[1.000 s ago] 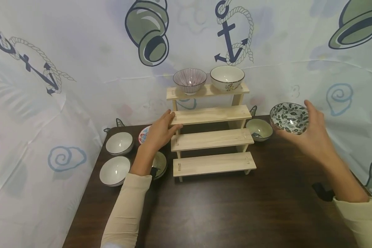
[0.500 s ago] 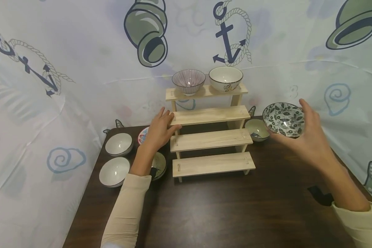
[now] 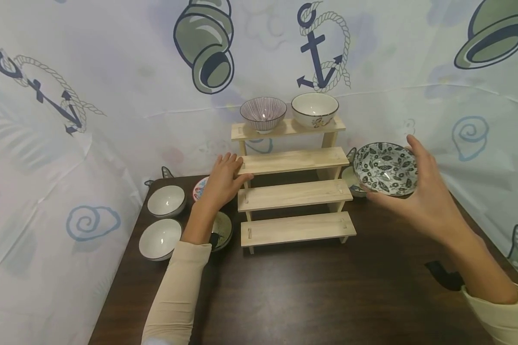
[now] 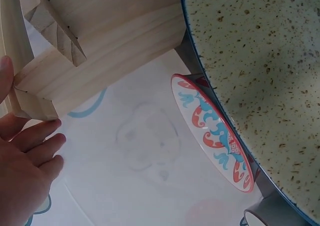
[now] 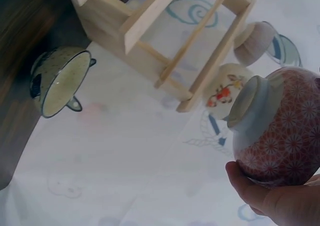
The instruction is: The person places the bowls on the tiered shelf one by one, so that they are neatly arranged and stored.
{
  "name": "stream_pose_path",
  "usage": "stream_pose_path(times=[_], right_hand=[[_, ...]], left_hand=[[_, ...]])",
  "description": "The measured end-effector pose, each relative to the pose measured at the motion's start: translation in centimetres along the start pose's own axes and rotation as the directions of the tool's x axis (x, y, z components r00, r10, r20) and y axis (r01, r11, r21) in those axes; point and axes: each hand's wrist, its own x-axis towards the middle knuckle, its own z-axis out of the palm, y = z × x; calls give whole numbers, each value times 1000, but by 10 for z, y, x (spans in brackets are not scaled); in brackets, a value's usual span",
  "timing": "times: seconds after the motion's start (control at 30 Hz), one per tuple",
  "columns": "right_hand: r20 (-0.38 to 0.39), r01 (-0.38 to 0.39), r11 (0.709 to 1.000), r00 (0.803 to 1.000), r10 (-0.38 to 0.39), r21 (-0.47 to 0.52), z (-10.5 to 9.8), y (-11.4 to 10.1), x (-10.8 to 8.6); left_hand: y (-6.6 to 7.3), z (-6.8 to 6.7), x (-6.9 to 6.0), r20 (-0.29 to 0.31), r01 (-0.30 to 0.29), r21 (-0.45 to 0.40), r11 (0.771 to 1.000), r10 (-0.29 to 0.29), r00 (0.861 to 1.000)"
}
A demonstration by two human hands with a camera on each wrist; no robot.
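Observation:
My right hand (image 3: 427,201) holds a bowl (image 3: 386,168) up by its side, thumb and fingers spread around it. Black leaves pattern its white inside; in the right wrist view its outer wall (image 5: 280,131) is red with white flower shapes. My left hand (image 3: 221,181) grips the left end of the second-highest board of a stepped wooden display shelf (image 3: 293,160). In the left wrist view, the thumb and fingers (image 4: 37,141) lie on either side of that wood. On the top step sit a purple-striped bowl (image 3: 263,114) and a white bowl with a flower motif (image 3: 314,109).
Two white bowls (image 3: 166,200) stand on the dark table (image 3: 285,292) at the left. A speckled bowl (image 3: 222,229) and a red-and-blue patterned dish (image 3: 198,188) are partly behind my left arm. A small pale-green bowl with handles (image 5: 64,83) stands right of the shelf.
My right hand has carried the leaf-patterned bowl left toward the shelf, and it now covers part of the pale-green bowl. The left hand stays at the shelf's end.

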Motion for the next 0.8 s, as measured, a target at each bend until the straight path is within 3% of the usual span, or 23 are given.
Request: stream_pose_path(times=[0.43,0.8], right_hand=[[23,66,997,997,-67,44,10,-24,-9],[48,86,993,995,-90,77,19,-45,-6]], left_hand=[[-1,1,-1,19,55,-40,998,-54,998],[-2,3,-1,1,37,-32,999,-37,999]])
